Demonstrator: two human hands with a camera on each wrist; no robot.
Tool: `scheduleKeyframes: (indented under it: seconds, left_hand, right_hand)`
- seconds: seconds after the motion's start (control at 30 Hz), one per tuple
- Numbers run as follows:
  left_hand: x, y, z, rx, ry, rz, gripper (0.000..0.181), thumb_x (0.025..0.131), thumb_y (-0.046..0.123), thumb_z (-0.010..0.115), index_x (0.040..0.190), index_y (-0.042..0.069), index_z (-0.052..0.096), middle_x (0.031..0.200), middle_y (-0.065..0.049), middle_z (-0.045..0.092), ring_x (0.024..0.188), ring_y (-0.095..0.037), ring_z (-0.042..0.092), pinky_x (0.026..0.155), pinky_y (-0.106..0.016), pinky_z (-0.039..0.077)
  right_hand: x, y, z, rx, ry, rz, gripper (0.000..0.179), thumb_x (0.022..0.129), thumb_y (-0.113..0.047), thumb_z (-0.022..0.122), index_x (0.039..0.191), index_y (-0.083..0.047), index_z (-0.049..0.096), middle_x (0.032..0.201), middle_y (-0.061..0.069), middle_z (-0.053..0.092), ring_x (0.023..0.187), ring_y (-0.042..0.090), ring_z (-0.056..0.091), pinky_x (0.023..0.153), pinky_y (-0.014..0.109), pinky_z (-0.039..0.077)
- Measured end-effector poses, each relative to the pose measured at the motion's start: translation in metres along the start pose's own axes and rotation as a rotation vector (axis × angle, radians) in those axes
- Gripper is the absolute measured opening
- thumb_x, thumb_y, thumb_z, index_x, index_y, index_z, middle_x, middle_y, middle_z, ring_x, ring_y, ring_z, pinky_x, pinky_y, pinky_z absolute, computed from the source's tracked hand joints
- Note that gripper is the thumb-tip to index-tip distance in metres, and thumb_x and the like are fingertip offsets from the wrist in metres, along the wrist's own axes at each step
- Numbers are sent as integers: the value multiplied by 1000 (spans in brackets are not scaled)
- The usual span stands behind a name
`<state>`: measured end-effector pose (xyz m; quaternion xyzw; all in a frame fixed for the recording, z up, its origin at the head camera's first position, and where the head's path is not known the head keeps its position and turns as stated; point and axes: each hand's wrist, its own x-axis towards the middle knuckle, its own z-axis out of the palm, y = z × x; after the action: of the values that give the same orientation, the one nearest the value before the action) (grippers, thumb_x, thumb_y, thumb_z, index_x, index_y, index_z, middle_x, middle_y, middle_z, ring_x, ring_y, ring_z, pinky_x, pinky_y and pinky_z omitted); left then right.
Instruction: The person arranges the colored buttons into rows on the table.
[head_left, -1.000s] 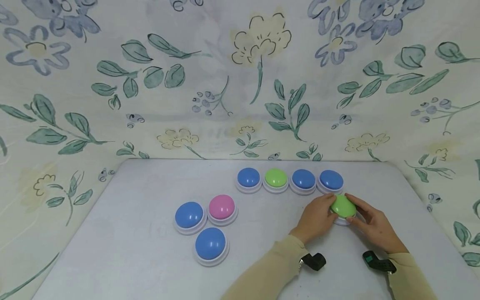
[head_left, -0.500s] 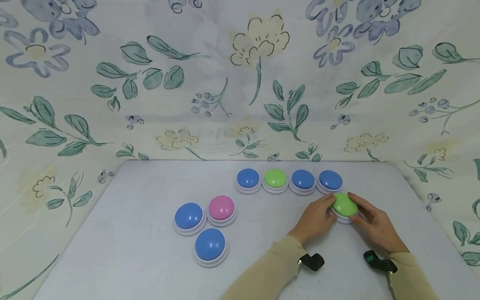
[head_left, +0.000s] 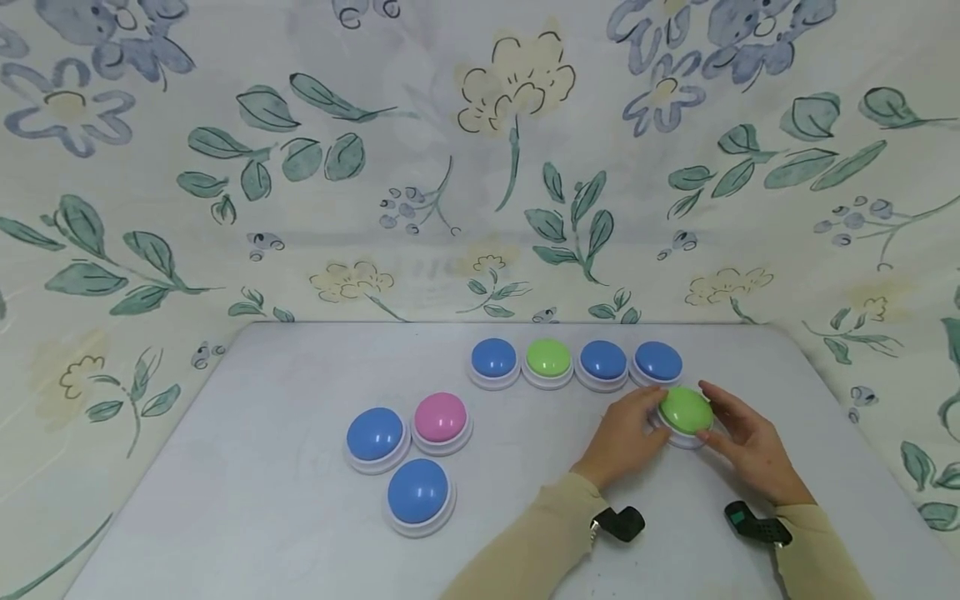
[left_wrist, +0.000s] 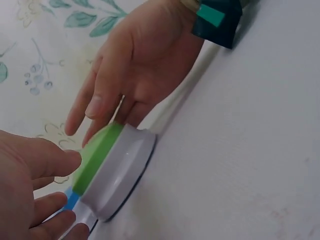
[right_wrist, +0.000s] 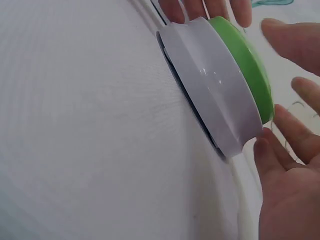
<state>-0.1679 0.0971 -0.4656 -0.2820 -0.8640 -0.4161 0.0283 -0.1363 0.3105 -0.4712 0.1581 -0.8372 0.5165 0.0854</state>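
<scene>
Your left hand [head_left: 622, 435] and right hand [head_left: 752, 454], fingers loosely spread, flank the nearer green button [head_left: 686, 410], round and about equally close to each.

In the head view, we see soft, even light over the whole surface [head_left: 262, 533]. Little white shiny spots sit on the green button [head_left: 686, 410] and the pink button [head_left: 440, 417], and the light seems to come from above. Both wrist views look dimmer and greyer to us. In the left one, the flowery backdrop [left_wrist: 35, 75] is a bit fuzzy. In the right one, we see tiny sparkles on the white base [right_wrist: 210, 95] and soft grey shade below it.
</scene>
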Motion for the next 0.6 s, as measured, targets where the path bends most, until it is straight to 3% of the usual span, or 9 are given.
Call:
scheduleKeyframes:
  seconds: [0.13, 0.4, 0.6]
  left_hand:
    - [1, 2, -7, -16, 11, 5, 50, 94, 16, 69, 142, 8, 56, 147, -3, 54, 137, -12, 47, 113, -22, 35]
    - [-8, 4, -35, -45, -11, -41, 42, 100, 17, 59, 142, 13, 57, 150, -2, 51, 141, -14, 43, 116, -28, 34]
    - [-22, -1, -64, -47, -10, -49, 42, 102, 19, 58, 143, 12, 56, 152, -4, 48, 142, -17, 42, 117, -31, 34]
  right_hand:
    - [1, -2, 0, 40, 55, 4, 64, 92, 5, 67, 150, 7, 38, 155, 19, 40, 136, -5, 38, 107, 9, 35]
    - [3, -11, 2, 118, 106, 1, 63, 92, 9, 65, 150, 5, 40, 156, 7, 43, 138, -1, 40, 108, 11, 35]
    - [5, -22, 5, 289, 105, -15, 60, 92, 13, 63, 148, 7, 41, 152, 2, 47, 136, 1, 44, 108, 13, 37]
